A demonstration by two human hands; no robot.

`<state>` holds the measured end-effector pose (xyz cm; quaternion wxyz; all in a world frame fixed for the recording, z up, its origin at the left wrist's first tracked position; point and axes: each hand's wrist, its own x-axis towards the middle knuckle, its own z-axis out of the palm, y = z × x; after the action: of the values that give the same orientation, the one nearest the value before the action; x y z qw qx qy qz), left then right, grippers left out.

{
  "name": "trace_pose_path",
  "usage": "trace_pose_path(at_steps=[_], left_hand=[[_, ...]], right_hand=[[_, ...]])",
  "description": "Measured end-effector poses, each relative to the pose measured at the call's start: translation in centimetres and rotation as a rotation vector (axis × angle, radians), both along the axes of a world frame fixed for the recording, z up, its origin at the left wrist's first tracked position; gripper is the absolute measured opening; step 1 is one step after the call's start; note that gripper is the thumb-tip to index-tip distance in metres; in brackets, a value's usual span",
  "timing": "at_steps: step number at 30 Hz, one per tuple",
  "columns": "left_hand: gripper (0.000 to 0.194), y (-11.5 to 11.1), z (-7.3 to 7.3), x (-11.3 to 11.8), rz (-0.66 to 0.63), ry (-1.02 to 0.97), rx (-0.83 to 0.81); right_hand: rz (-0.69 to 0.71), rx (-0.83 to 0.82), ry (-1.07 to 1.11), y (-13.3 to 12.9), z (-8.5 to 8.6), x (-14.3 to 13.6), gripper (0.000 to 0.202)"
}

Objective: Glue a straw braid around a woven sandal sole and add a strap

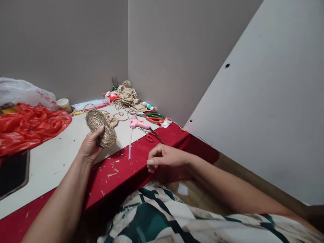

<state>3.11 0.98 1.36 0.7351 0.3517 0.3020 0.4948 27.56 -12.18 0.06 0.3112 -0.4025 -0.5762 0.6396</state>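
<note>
My left hand (91, 145) grips a flat sole of coiled, braided straw rope (98, 123), thumb on its face, held up over the white board. My right hand (167, 156) hovers at the table's front edge, apart from the sole. Its fingers are curled in with the thumb against them, and nothing shows in them. Beyond it lies a pink hot glue gun (138, 123) with a clear glue stick (130, 143) close by. Behind are scissors with green and orange handles (154, 117) and small red-handled scissors (150, 136).
A heap of straw rope (126, 94) sits in the back corner. Left are a red plastic bag (35, 123), a paper cup (64, 105) and a dark tablet-like device (14, 173). Straw scraps (112, 172) litter the red cloth (174, 134). A pale panel (278, 101) slants at the right.
</note>
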Motion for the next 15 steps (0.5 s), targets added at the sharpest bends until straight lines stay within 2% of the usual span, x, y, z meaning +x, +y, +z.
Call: trace_pose_path(at_steps=[2,5,10,15], left_hand=[[0.014,-0.2,0.1,-0.1,-0.046,-0.002,0.019],[0.023,-0.6,0.3,-0.5,-0.084,-0.012,0.074],[0.03,-1.1,0.9,-1.0,-0.099,-0.01,0.148],[0.031,-1.4,1.0,-1.0,-0.148,0.035,0.199]], right_hand=[[-0.219,0.069,0.008,-0.2,0.1,-0.9,0.038],[-0.474,0.228,0.162,1.9,1.2,-3.0,0.036],[-0.577,0.374,0.241,6.5,3.1,-7.2,0.028],[-0.584,0.443,0.249,8.2,4.2,-9.7,0.025]])
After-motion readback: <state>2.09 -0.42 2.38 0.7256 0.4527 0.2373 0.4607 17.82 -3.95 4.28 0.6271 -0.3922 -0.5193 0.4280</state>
